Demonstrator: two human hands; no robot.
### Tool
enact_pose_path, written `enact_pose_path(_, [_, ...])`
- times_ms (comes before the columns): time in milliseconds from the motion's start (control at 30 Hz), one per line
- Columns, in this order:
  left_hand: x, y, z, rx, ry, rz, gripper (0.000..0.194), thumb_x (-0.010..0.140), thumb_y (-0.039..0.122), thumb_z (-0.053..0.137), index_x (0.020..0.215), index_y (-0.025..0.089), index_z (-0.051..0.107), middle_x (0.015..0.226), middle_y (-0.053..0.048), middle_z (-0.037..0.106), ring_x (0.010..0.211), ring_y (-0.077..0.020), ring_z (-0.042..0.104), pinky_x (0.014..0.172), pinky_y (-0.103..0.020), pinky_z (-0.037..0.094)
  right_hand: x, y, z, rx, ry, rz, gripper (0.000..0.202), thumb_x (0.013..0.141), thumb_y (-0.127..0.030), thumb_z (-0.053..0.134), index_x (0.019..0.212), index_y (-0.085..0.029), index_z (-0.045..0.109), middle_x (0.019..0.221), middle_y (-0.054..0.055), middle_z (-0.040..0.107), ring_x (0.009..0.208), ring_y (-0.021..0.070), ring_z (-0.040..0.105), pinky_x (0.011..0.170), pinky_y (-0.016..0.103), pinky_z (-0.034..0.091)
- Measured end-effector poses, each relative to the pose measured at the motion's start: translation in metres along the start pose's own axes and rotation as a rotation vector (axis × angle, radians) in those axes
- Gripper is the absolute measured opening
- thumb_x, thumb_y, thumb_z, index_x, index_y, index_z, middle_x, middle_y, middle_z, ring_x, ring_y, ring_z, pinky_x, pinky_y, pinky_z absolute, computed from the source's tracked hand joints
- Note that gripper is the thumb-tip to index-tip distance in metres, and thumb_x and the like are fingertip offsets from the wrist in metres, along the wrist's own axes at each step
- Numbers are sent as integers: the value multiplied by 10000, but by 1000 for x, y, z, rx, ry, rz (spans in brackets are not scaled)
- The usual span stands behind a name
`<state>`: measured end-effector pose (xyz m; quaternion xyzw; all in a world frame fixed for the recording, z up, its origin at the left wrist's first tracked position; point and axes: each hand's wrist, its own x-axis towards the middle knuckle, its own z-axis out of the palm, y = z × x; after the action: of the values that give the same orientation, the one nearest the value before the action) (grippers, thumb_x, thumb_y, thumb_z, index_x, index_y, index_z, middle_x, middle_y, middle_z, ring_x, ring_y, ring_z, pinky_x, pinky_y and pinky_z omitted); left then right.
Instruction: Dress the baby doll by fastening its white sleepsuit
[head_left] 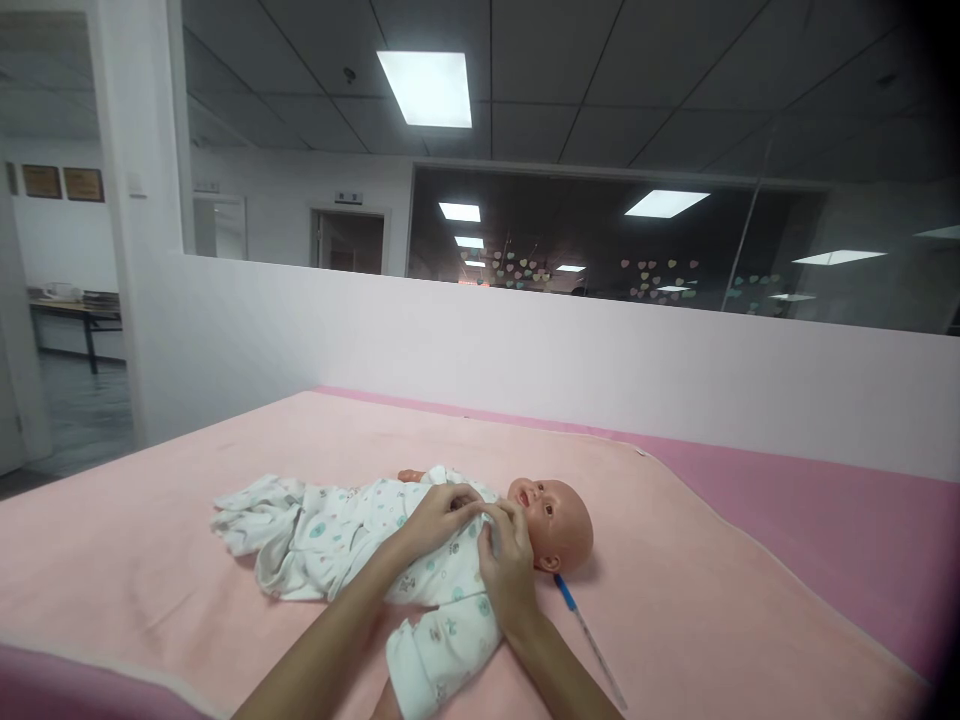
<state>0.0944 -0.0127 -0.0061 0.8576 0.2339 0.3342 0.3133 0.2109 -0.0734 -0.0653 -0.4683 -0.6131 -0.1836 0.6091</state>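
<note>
A baby doll (568,520) lies on its back on the bed, its bald head toward the right. It wears a white baby outfit (322,525) with small green and brown prints, and the trouser end lies bunched at the left. My left hand (442,515) is closed at the upper chest, fingertips pinching the cloth near the collar. Right beside it, under the doll's chin, my right hand (506,555) also pinches the collar edge. The fingertips of both hands nearly meet, and what lies between them is partly hidden. One doll hand (411,476) shows beyond the far sleeve.
A thin clear stick with a blue end (566,592) lies beside the doll's head, near my right forearm. The peach blanket (712,620) covers the bed over a pink sheet (825,510). Behind stands a white half wall (600,360) with glass above. A doorway opens at the left.
</note>
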Motion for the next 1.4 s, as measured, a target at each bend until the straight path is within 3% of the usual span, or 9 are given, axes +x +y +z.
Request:
enact_pose_path(133, [-1,2,-2,5,-33,-13,249,749,360,514,838,150,614,664,14,554,611,-94,452,559,-193,335,1,-3,-1,26,47,-17,249,840,-116,356,977,-193,549,947,70,493,911,156,514,796,314,484])
enact_pose_path(567, [0,-1,-5,18,-139,-8,237,742,338,516,864,163,621,688,19,552,630,-96,434,594,-197,329,2,-1,-2,42,36,34,244,843,-113,357,976,-188,548,999,84,470,972,172,475,822,341,459])
enact_pose_path(767, [1,-2,-6,22,-141,-2,258,734,371,529,846,161,628,681,20,533,607,-89,394,594,-201,321,5,3,-3,37,48,99,194,837,-139,379,903,-189,554,934,67,519,896,170,512,788,342,459])
enact_pose_path(967, [0,2,-15,-179,-153,-88,285,753,367,509,920,158,607,629,25,495,575,-75,404,541,-188,311,4,3,-5,-41,18,-71,236,837,-111,356,917,-193,562,898,52,555,879,158,525,815,339,443])
enact_pose_path(1133, [-2,-3,-30,-260,-74,-188,332,745,365,516,983,141,572,649,-4,569,605,-92,497,556,-192,370,5,-10,-8,-17,-114,-179,232,828,-101,378,938,-191,562,881,44,598,873,160,540,820,348,427])
enact_pose_path(1267, [-8,-8,-44,-218,-201,-187,327,681,343,607,938,140,609,714,-28,617,686,-113,550,623,-209,416,8,-19,-9,-82,-204,-225,306,825,-127,399,1098,-202,515,1035,59,588,1043,197,480,896,399,373])
enact_pose_path(1400, [-13,-11,-50,-309,-260,-209,341,645,318,654,936,150,602,833,-54,638,771,-128,572,686,-223,441,10,-24,-9,-108,-227,-244,226,834,-136,389,918,-219,581,832,25,610,916,172,522,884,387,363])
